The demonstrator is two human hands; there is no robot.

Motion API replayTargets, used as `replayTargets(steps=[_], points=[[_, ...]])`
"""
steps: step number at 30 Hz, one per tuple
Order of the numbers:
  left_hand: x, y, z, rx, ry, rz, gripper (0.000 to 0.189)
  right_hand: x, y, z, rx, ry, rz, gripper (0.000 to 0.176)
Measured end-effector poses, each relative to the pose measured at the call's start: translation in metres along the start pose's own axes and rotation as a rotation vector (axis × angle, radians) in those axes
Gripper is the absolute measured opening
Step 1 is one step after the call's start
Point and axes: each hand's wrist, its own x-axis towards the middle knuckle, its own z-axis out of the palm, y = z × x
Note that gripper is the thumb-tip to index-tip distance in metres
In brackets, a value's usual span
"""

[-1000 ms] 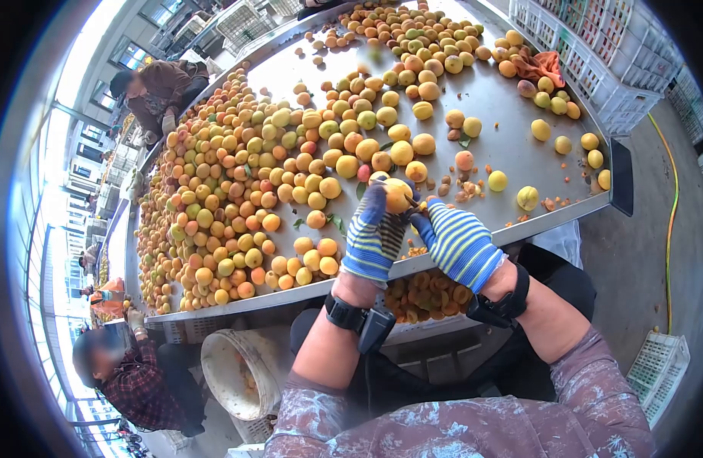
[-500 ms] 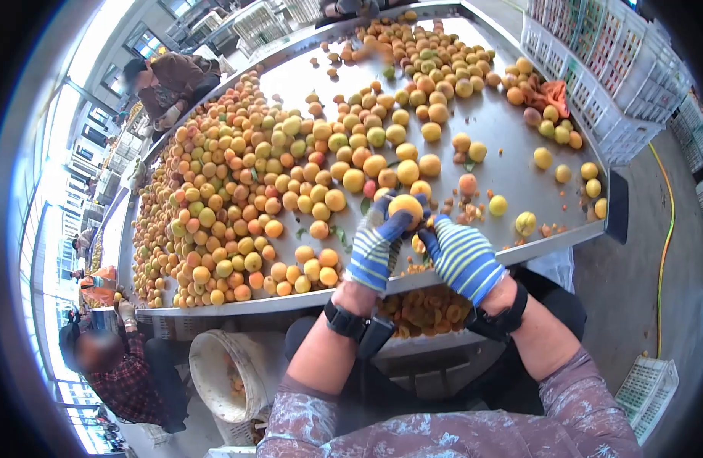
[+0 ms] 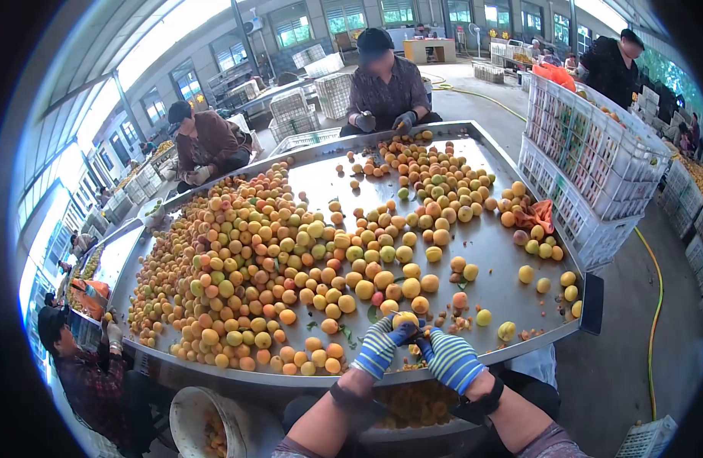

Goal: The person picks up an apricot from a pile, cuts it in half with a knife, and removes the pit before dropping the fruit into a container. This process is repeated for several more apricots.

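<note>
Both of my hands wear blue, white and yellow striped gloves and meet over the near edge of the metal table (image 3: 511, 336). My left hand (image 3: 382, 345) is closed around a yellow-orange apricot (image 3: 404, 320). Close against its right side, my right hand (image 3: 449, 355) has its fingertips bent in by the fruit; what they pinch is too small to make out. Small fruit scraps lie beside the hands. A big heap of apricots (image 3: 237, 275) spreads over the table's left and middle.
White crates (image 3: 588, 153) are stacked at the table's right side. A white bucket (image 3: 206, 420) stands below the near edge at left. Co-workers sit at the far side (image 3: 386, 88), far left (image 3: 210, 141) and near left (image 3: 84, 374). An orange cloth (image 3: 534, 215) lies at the right edge.
The view has tilted up, so the table and hands appear lower and the far co-workers and room show. The apricot is still in my left hand.
</note>
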Motion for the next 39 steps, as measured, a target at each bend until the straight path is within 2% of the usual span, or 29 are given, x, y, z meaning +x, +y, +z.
replayTargets(steps=[1, 4, 5, 7, 11, 14, 16, 20, 22, 23, 25, 26, 28, 29, 31, 33, 35, 39], points=[[-0.001, -0.002, 0.002, 0.004, -0.001, 0.003, 0.055, 0.000, -0.003, -0.002, 0.001, 0.005, -0.002, 0.025], [-0.006, 0.003, 0.024, -0.587, 0.031, -0.021, 0.059, -0.001, -0.007, -0.008, -0.029, -0.023, 0.037, 0.023], [-0.002, 0.002, 0.025, -0.763, 0.001, -0.117, 0.060, 0.000, -0.010, -0.010, -0.036, -0.012, 0.033, 0.023], [-0.001, 0.001, 0.023, -0.951, -0.189, -0.189, 0.062, -0.002, -0.017, -0.014, -0.076, -0.006, 0.047, 0.024], [-0.002, 0.007, 0.025, -0.862, -0.078, -0.236, 0.065, -0.001, -0.013, -0.006, -0.168, -0.022, 0.045, 0.027], [0.002, 0.001, 0.015, -0.776, -0.002, -0.195, 0.055, 0.001, -0.008, -0.002, -0.150, -0.039, 0.046, 0.027], [0.000, 0.000, 0.010, -0.365, 0.010, 0.032, 0.045, 0.001, -0.006, -0.001, -0.156, -0.060, 0.064, 0.026], [-0.004, 0.008, 0.018, -0.337, 0.038, 0.068, 0.046, 0.000, -0.004, 0.000, -0.124, -0.038, 0.040, 0.026], [-0.005, 0.011, 0.023, -0.764, 0.003, -0.029, 0.044, -0.001, -0.005, -0.002, -0.110, -0.028, 0.018, 0.027], [-0.003, 0.007, 0.019, -0.764, 0.002, -0.027, 0.044, -0.002, -0.008, -0.003, -0.115, 0.004, 0.012, 0.027], [0.005, -0.005, 0.006, -0.955, -0.073, -0.254, 0.043, -0.003, -0.009, -0.004, -0.125, 0.033, 0.004, 0.027], [0.002, -0.003, 0.010, -0.960, -0.070, -0.250, 0.043, -0.004, -0.007, -0.002, -0.144, 0.025, 0.012, 0.027], [-0.001, 0.002, 0.020, -0.863, 0.096, -0.239, 0.042, -0.004, -0.005, 0.003, -0.161, 0.016, 0.016, 0.026], [0.000, 0.001, 0.018, -0.864, 0.099, -0.237, 0.042, -0.004, -0.005, 0.006, -0.190, 0.012, 0.045, 0.026], [0.002, -0.004, 0.014, -0.585, 0.104, -0.091, 0.037, -0.003, -0.004, 0.011, -0.215, 0.002, 0.081, 0.026], [0.006, -0.003, 0.013, -0.466, 0.124, -0.038, 0.034, 0.001, -0.005, 0.013, -0.269, -0.066, 0.175, 0.026], [0.001, -0.007, 0.016, -0.241, 0.168, 0.047, 0.029, 0.000, -0.004, 0.016, -0.295, -0.029, 0.157, 0.027], [-0.004, 0.000, 0.018, -0.236, 0.127, 0.092, 0.029, 0.001, -0.005, 0.013, -0.038, 0.024, 0.039, 0.024]])
